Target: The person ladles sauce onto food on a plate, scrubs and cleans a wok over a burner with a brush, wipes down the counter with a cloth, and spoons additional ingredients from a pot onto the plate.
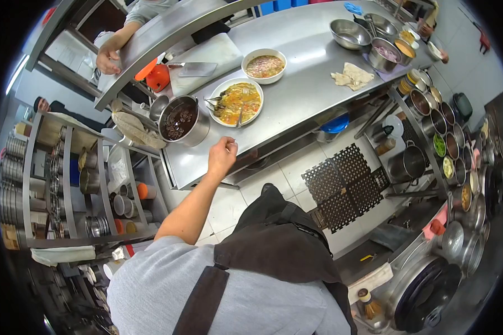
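My left hand is at the front edge of the steel counter, its fingers curled together; whether something small is in them cannot be made out. Just beyond it sits a white bowl of yellow egg-like mixture with red bits, dark pieces at its left side, a fork and another utensil handle. Left of that bowl stands a steel pot with dark, lumpy contents. A second white bowl, behind, holds a brothy food with bits. My right hand is out of view.
A white cutting board bears a broad-bladed knife. Flatbread pieces and steel bowls lie to the right. Another person's hand shows past the overhead shelf rail. Black mats cover part of the floor; racks flank both sides.
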Available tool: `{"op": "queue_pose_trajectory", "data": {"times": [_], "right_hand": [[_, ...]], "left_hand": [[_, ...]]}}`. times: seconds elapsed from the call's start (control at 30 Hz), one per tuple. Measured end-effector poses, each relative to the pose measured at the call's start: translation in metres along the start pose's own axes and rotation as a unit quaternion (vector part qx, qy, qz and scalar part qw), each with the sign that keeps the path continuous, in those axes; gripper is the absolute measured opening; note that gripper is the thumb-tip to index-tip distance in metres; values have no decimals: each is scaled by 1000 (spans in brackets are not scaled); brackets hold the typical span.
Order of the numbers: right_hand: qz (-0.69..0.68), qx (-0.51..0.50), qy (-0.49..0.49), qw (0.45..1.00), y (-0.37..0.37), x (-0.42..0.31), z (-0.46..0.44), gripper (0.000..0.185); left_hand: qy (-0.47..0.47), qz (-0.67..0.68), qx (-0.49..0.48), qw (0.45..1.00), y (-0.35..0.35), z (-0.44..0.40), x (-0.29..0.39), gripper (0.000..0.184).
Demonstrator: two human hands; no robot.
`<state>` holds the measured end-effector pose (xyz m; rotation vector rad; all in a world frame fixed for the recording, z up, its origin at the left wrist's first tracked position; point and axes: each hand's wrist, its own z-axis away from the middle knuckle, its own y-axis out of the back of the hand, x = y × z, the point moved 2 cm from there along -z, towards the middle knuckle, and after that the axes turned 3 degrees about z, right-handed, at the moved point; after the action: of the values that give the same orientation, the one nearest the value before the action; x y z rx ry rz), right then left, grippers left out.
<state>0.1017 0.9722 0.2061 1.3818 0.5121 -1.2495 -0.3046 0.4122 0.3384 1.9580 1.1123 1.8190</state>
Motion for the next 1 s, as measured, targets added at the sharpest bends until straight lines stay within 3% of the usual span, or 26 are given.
{"op": "queue_pose_trajectory", "data": {"times": [0.2, 0.3, 0.4, 0.53, 0.63, 0.67, 0.73, 0.8, 0.87, 1.0], "right_hand": [[-125, 39, 65, 989, -5, -65, 59, 27], [-175, 58, 99, 978, -12, -97, 101, 22], [-214, 64, 138, 965, -21, -128, 137, 18], [-220, 38, 176, 959, -33, -169, 173, 12], [-147, -37, 182, 972, -56, -194, 186, 27], [-144, -41, 183, 972, -64, -197, 190, 27], [-118, -182, 193, 957, -86, -203, 200, 17], [-111, -187, 206, 954, -109, -211, 228, 18], [-48, -309, 186, 932, -128, -213, 246, 15], [-15, -408, 152, 900, -173, -203, 267, 16]], "left_hand": [[-34, -160, -16, 986, 10, -99, -27, 21], [29, -240, -88, 966, 4, -153, -27, 23], [-4, -292, -115, 950, -11, -201, -51, 22], [28, -305, -122, 944, -12, -252, -53, 22], [48, -322, -126, 937, -18, -281, -69, 24], [52, -323, -126, 936, -16, -283, -63, 24], [112, -351, -186, 911, -13, -282, -46, 26], [125, -358, -171, 909, -20, -282, -57, 26], [134, -364, -155, 908, -24, -283, -64, 25], [150, -386, -182, 892, -29, -282, -73, 27]]}}
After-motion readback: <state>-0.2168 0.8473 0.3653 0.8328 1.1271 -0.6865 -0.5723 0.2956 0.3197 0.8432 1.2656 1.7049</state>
